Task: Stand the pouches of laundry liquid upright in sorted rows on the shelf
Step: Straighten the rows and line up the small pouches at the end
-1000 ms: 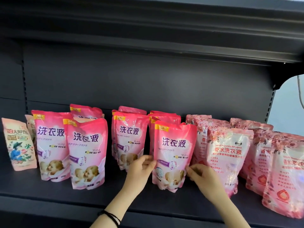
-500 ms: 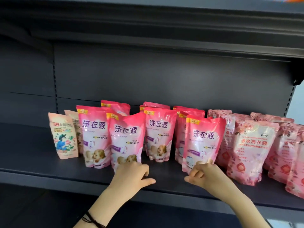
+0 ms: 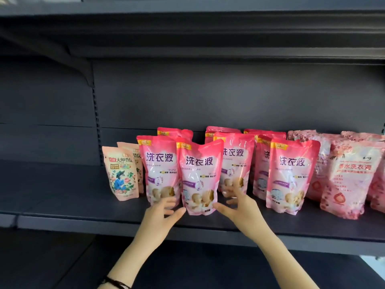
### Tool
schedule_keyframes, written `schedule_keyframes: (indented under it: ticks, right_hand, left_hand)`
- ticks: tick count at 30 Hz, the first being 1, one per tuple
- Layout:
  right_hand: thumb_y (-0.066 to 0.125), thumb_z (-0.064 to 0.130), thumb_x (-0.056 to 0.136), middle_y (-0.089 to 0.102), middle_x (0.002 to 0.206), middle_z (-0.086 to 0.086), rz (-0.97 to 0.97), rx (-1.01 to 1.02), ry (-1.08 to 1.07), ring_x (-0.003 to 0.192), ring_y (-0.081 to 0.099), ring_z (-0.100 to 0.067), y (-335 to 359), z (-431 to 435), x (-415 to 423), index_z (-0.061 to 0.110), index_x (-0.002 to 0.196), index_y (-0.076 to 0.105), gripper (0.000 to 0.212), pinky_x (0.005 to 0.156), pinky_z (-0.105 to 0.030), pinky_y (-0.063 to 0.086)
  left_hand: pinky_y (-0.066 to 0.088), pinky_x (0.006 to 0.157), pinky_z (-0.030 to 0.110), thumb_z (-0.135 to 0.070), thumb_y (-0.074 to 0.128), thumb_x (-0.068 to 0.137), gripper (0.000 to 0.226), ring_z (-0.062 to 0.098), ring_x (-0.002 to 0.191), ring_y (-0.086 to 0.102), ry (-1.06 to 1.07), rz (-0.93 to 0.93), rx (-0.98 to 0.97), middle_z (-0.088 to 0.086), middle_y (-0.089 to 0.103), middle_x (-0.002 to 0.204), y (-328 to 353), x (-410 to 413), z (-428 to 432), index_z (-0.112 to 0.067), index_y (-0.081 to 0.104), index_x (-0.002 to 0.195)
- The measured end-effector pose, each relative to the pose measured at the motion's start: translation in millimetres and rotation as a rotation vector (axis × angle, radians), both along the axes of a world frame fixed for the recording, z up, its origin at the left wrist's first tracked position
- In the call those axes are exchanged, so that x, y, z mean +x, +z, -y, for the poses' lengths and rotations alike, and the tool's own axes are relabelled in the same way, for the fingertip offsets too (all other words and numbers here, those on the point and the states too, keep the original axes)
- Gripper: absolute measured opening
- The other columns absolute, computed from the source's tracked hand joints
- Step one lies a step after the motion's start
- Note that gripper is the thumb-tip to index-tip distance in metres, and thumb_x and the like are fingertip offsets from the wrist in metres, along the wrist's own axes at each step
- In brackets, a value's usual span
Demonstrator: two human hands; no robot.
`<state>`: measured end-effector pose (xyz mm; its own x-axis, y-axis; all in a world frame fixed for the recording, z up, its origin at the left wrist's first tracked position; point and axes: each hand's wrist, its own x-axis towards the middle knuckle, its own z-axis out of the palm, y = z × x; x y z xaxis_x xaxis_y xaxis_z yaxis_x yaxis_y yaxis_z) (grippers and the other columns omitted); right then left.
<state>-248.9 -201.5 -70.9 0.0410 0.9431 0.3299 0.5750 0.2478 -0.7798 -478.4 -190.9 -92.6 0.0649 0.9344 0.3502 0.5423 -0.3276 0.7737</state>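
A bright pink laundry-liquid pouch (image 3: 199,176) stands at the front of the dark shelf (image 3: 62,197), leaning slightly. My left hand (image 3: 164,213) and my right hand (image 3: 237,207) cup its base from either side, thumbs against its bottom corners, fingers spread. More upright pink pouches of the same kind stand around it: one at the left (image 3: 159,170), one behind (image 3: 236,159), one at the right front (image 3: 291,176), and several in back rows.
Two small peach pouches (image 3: 120,174) stand at the left end of the group. Paler floral pink pouches (image 3: 352,178) fill the right side. The shelf's front lip (image 3: 83,225) runs below my wrists; an upper shelf (image 3: 187,28) overhangs.
My right hand left the right front pouch and moved left. My left hand rose. Both now flank the base of the front pouch. The camera view has shifted left.
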Motion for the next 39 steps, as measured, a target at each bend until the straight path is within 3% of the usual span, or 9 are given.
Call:
schedule_keyframes:
  ticks: [2, 6, 10, 15, 22, 28, 32, 35, 39]
  right_hand:
    - [0.07, 0.04, 0.082, 0.058, 0.112, 0.017, -0.15, 0.038, -0.017, 0.105, 0.058, -0.008, 2, -13, -9, 0.027, 0.123, 0.05, 0.047, 0.088, -0.022, 0.046]
    - [0.061, 0.02, 0.092, 0.067, 0.105, 0.01, -0.486, 0.032, 0.029, 0.105, 0.063, -0.009, -4, -39, -21, 0.018, 0.111, 0.062, 0.019, 0.082, -0.017, 0.049]
    - [0.059, 0.011, 0.093, 0.072, 0.099, -0.003, -0.68, -0.01, -0.047, 0.1, 0.067, -0.021, -14, -57, -19, 0.014, 0.095, 0.07, 0.011, 0.093, -0.04, 0.054]
    - [0.056, 0.007, 0.094, 0.073, 0.093, -0.006, -0.645, 0.001, -0.101, 0.095, 0.068, -0.028, -16, -62, 9, 0.015, 0.087, 0.07, 0.018, 0.09, -0.049, 0.054]
    - [0.051, 0.007, 0.096, 0.07, 0.089, -0.007, -0.582, 0.099, -0.208, 0.091, 0.066, -0.027, -15, -58, 51, 0.017, 0.09, 0.065, 0.018, 0.088, -0.046, 0.054]
    - [0.048, 0.023, 0.099, 0.065, 0.096, -0.001, -0.52, 0.037, -0.096, 0.089, 0.06, -0.011, -11, -54, 58, 0.013, 0.106, 0.057, 0.014, 0.072, -0.019, 0.046]
    - [0.047, 0.02, 0.1, 0.061, 0.113, -0.003, -0.47, 0.002, -0.097, 0.103, 0.059, -0.013, -15, -60, 51, 0.011, 0.121, 0.046, 0.023, 0.08, -0.02, 0.046]
    - [0.044, 0.02, 0.101, 0.062, 0.118, -0.002, -0.488, -0.033, -0.09, 0.105, 0.06, -0.011, -11, -66, 52, 0.013, 0.125, 0.045, 0.025, 0.073, -0.017, 0.048]
    - [0.046, 0.022, 0.101, 0.064, 0.119, 0.0, -0.493, -0.061, -0.039, 0.105, 0.063, -0.01, -9, -72, 55, 0.015, 0.126, 0.046, 0.027, 0.079, -0.02, 0.052]
  left_hand:
    - [0.041, 0.079, 0.012, -0.041, 0.064, 0.086, 0.052, -0.003, 0.1, 0.055, -0.022, 0.055, -0.002, -0.018, 0.052, 0.119, -3, 12, -5, -0.024, 0.049, 0.132]
    - [0.044, 0.077, 0.009, -0.036, 0.063, 0.088, 0.046, -0.002, 0.102, 0.058, -0.024, 0.168, 0.044, -0.025, 0.055, 0.114, -7, 36, -21, -0.029, 0.048, 0.131]
    - [0.048, 0.082, 0.019, -0.038, 0.062, 0.087, 0.042, 0.004, 0.102, 0.06, 0.081, 0.161, 0.096, -0.022, 0.059, 0.108, -15, 46, -37, -0.023, 0.054, 0.126]
    - [0.044, 0.078, 0.021, -0.044, 0.065, 0.084, 0.043, 0.002, 0.1, 0.055, 0.072, 0.134, 0.104, -0.023, 0.055, 0.105, -16, 66, -45, -0.025, 0.052, 0.12]
    - [0.052, 0.076, 0.025, -0.047, 0.068, 0.081, 0.039, 0.002, 0.087, 0.061, -0.038, 0.132, 0.077, -0.019, 0.059, 0.1, -10, 112, -49, -0.032, 0.047, 0.11]
    - [0.053, 0.07, 0.023, -0.058, 0.067, 0.072, 0.049, 0.006, 0.086, 0.063, -0.083, 0.16, 0.056, -0.012, 0.06, 0.1, -8, 128, -63, -0.026, 0.047, 0.104]
    - [0.053, 0.073, 0.022, -0.053, 0.066, 0.078, 0.044, 0.008, 0.093, 0.062, -0.108, 0.134, 0.03, -0.006, 0.06, 0.109, -6, 136, -74, -0.024, 0.047, 0.104]
    - [0.048, 0.069, 0.015, -0.05, 0.066, 0.08, 0.045, 0.009, 0.097, 0.06, -0.103, 0.103, 0.019, -0.006, 0.058, 0.113, -2, 138, -80, -0.022, 0.044, 0.106]
    - [0.054, 0.074, 0.029, -0.049, 0.069, 0.079, 0.047, 0.011, 0.092, 0.063, -0.079, 0.086, 0.011, -0.009, 0.061, 0.105, 0, 134, -88, -0.019, 0.046, 0.107]
